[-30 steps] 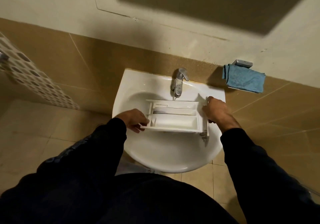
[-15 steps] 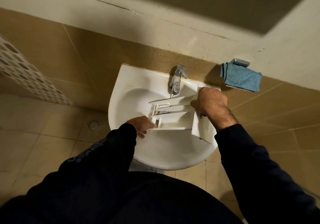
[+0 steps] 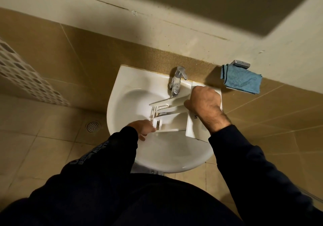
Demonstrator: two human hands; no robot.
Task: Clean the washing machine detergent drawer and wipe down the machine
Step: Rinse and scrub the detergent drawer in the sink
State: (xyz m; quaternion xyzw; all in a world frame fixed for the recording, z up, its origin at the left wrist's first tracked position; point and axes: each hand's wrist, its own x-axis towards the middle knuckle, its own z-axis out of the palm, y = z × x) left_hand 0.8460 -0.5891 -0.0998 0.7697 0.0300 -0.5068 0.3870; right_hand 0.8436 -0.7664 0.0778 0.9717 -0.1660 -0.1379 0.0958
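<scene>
A white sink (image 3: 122,92) is hanging on a tan tiled wall. Over its bowl, the left hand (image 3: 142,127) is pinching the detergent drawer (image 3: 172,119) at its near-left end, while the right hand (image 3: 204,104) is clenching around the front panel; the drawer is lying left-to-right, tilted, under the tap (image 3: 177,81). A dark mark on the panel is proving unreadable.

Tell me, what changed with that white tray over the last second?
The detergent drawer went from level to tilted, its front panel raised at the right hand, rear end dipping toward the left hand. Both hands kept their grip. Sink, faucet and blue cloth stayed put.
</scene>
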